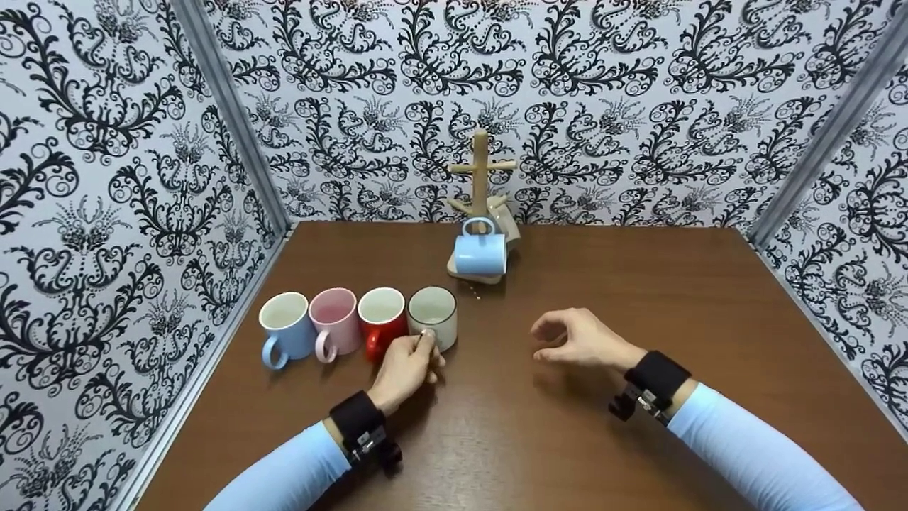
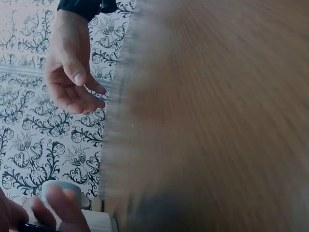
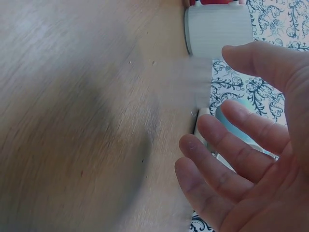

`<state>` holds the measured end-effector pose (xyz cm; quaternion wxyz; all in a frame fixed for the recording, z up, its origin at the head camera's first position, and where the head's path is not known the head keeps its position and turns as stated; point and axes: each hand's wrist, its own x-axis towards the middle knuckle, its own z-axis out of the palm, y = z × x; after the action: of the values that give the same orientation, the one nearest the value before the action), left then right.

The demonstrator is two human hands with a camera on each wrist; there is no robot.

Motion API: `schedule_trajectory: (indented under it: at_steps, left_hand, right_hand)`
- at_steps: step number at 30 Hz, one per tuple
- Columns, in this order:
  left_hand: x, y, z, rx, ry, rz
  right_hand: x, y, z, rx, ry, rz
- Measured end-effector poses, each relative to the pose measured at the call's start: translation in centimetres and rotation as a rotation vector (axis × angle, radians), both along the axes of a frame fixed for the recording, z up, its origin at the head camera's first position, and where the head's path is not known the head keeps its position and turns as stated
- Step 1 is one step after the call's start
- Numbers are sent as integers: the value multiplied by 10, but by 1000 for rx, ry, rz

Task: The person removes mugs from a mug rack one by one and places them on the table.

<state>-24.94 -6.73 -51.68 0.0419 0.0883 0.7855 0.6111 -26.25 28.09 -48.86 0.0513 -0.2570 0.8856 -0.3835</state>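
My left hand [image 1: 406, 372] pinches the handle side of a white mug [image 1: 438, 316] with a dark rim, at the right end of a row of mugs. Its fingers cover the handle. In the left wrist view, the fingers [image 2: 67, 208] overlap the pale mug wall. My right hand [image 1: 585, 339] hovers over the table to the right of that mug, fingers loosely bent and apart, holding nothing. In the right wrist view, the white mug [image 3: 219, 30] shows beyond the thumb. Beside it stands a red mug [image 1: 384, 312], its handle close to my left hand.
A pink mug [image 1: 337, 319] and a light blue mug [image 1: 287, 326] continue the row leftward. Farther back, a wooden mug tree [image 1: 481, 163] carries another light blue mug [image 1: 480, 254] and a whitish mug [image 1: 507, 220] behind it. Patterned walls [image 1: 603, 106] surround the brown table [image 1: 638, 277].
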Motion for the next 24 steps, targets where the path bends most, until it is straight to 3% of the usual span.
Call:
schedule_trajectory:
  at_steps: [3, 5, 15, 24]
  left_hand:
    - [0, -5, 2, -14, 14, 3]
    - [0, -8, 4, -70, 56, 8]
    - [7, -21, 20, -467, 354, 9]
    - [19, -26, 39, -787, 506, 77]
  right_hand:
    - [1, 1, -1, -1, -2, -1]
    - [2, 1, -1, -9, -11, 0]
    - [2, 3, -1, -32, -35, -13]
    - [0, 4, -4, -29, -31, -43]
